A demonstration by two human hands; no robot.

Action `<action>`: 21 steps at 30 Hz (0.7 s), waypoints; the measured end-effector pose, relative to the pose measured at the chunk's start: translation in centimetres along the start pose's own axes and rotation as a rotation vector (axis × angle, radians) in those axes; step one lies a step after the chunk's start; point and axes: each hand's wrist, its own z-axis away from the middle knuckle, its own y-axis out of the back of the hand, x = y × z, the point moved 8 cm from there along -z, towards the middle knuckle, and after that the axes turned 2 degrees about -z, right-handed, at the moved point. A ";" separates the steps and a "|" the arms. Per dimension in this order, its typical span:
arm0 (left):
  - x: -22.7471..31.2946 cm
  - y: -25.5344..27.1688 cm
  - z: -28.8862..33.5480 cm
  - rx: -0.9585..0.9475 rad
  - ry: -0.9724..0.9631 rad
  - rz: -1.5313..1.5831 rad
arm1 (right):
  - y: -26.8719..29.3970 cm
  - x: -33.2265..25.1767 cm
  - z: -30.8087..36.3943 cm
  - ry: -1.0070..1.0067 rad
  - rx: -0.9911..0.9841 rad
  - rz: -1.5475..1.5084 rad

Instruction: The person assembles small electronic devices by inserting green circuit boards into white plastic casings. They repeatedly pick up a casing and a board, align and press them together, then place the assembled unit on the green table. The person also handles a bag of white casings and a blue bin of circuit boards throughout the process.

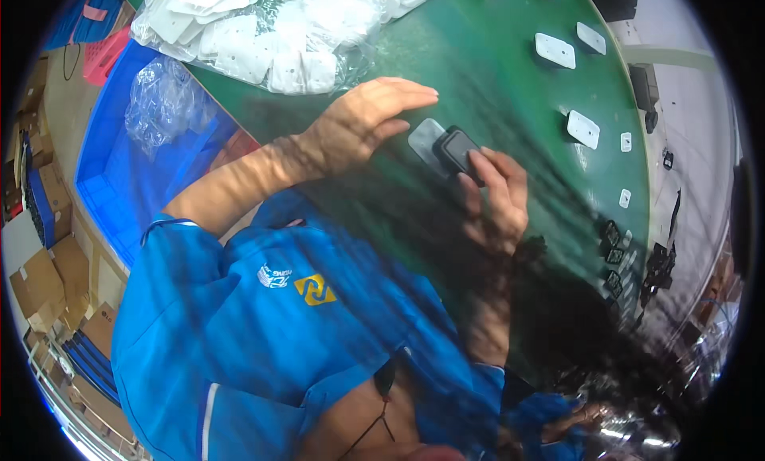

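Note:
Between the thumb and fingers of my right hand (pixel 500 192) is a dark, rounded rectangular plastic case (pixel 460 153). A pale, rounded plate (pixel 425 139) lies against the left side of the case, partly covered by it; whether the two are joined I cannot tell. My left hand (pixel 368 117) hovers just left of the plate with its fingers stretched out and the thumb apart, holding nothing. Both hands are over the green table (pixel 414 54). Dark blurred strands cross the view and veil parts of both arms.
At the far left, many white plates (pixel 295 43) lie heaped in clear plastic. A blue bin (pixel 103 178) with a crumpled clear bag (pixel 167 98) stands beside the table. White-topped pieces (pixel 583 129) sit along the right side, with small black parts (pixel 612 256) nearer. Another person's arm (pixel 570 423) shows lower right.

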 end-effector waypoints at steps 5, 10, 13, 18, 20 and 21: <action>-0.5 -0.6 0.8 -0.023 0.006 -0.059 | -2.5 -0.3 -0.6 0.000 -0.081 0.039; -0.9 -0.9 1.0 -0.051 -0.003 -0.067 | -3.5 -0.5 -0.9 -0.018 -0.126 0.035; -0.9 -1.3 1.2 -0.117 -0.067 -0.114 | -3.8 -1.3 -0.7 0.113 -0.106 0.138; 0.5 -1.5 1.7 -0.190 -0.194 -0.336 | -4.7 -2.1 0.3 0.186 -0.052 0.300; 0.7 -2.1 1.7 -0.201 -0.292 -0.470 | -4.7 -1.4 0.7 0.152 -0.014 0.244; 0.9 -2.0 1.4 -0.182 -0.306 -0.464 | -4.4 -1.3 0.6 0.133 0.008 0.222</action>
